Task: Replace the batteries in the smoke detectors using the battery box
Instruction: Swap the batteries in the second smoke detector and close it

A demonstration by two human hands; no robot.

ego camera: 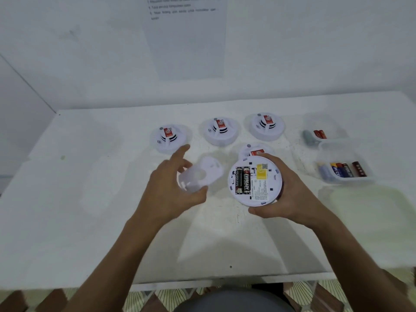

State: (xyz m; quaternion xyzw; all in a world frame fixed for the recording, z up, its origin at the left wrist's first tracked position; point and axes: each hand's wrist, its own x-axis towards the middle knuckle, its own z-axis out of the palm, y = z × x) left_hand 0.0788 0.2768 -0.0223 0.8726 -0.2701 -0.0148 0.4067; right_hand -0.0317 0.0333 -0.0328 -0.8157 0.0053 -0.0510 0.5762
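3 smoke detectors (221,131) sit in a row at the back of the table (67,199). A 4th detector (254,152) lies before them, behind the opened detector (255,180) with 2 batteries (242,180) in it. The cover (198,175) is left of that. 2 battery boxes (344,167) sit at right, one behind the other.

White plastic smoke detector (255,180), clear plastic battery box (344,164), seemingly matt white table (90,199).

Surface (90,199) bare left of, nearer than battery box (344,170) — detectors (221,131) block far side, second box (324,131) behind.
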